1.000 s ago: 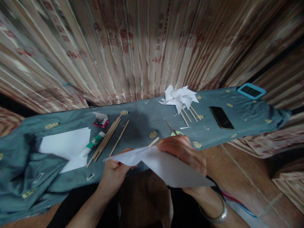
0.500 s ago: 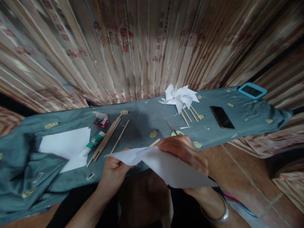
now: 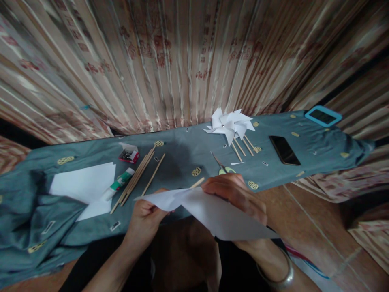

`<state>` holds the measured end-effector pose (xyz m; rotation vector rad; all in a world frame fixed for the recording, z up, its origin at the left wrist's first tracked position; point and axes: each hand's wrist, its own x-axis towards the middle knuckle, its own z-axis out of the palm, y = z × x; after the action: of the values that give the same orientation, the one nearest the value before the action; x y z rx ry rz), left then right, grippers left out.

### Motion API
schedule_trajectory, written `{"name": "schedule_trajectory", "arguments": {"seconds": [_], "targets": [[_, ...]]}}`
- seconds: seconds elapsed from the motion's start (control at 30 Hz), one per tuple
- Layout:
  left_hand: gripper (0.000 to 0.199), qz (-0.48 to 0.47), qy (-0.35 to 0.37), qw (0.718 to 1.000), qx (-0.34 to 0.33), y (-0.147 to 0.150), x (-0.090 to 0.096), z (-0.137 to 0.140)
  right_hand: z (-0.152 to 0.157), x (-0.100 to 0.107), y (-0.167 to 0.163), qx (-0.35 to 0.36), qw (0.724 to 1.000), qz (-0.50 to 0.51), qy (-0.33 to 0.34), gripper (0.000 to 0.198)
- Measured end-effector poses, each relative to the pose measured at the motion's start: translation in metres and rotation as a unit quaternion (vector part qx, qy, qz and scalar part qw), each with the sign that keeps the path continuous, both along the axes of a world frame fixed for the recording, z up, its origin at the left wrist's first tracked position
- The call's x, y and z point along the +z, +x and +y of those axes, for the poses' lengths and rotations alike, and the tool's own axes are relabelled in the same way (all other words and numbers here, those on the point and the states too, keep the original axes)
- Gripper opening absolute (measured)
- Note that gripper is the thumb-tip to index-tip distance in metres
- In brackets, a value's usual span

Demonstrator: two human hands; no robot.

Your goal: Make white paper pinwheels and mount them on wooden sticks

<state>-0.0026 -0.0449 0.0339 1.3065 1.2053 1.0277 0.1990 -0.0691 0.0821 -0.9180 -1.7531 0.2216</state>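
Note:
A folded sheet of white paper (image 3: 221, 217) is held between my two hands above the front edge of the cloth-covered table. My left hand (image 3: 148, 213) is closed on its left corner, thumb and fingers pinching it. Along the paper's upper right edge my right hand (image 3: 235, 196) is closed, its fingers curled over the sheet and partly hidden behind it. A wooden stick (image 3: 198, 182) pokes out beside the right fingertips; its other end is hidden by the paper. Scissors with green handles (image 3: 225, 169) lie just beyond my right hand.
White paper pinwheels (image 3: 229, 123) on sticks lie at the back. To the right are a phone (image 3: 285, 150) and a blue-framed device (image 3: 322, 116). On the left lie paper sheets (image 3: 82, 182), a glue stick (image 3: 118, 183), several wooden sticks (image 3: 133, 178) and a small red box (image 3: 129, 154).

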Motion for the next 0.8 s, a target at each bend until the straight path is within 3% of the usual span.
{"name": "schedule_trajectory", "arguments": {"seconds": [0.17,0.4,0.63,0.8], "targets": [[0.009,0.021,0.042,0.999,0.018,-0.003,-0.002,0.000,-0.001,-0.002,0.002,-0.003,0.999,0.019,-0.034,0.021],[0.011,0.084,0.133,0.987,0.021,-0.007,0.003,0.001,0.004,-0.001,-0.001,-0.017,0.974,0.127,-0.187,0.010],[0.012,0.130,0.201,0.971,0.012,-0.007,0.013,0.002,0.019,-0.017,-0.004,-0.011,0.869,0.319,-0.377,0.017],[0.014,0.146,0.202,0.968,0.013,-0.008,0.010,0.003,0.026,-0.025,-0.006,0.017,0.803,0.394,-0.446,0.024]]}}
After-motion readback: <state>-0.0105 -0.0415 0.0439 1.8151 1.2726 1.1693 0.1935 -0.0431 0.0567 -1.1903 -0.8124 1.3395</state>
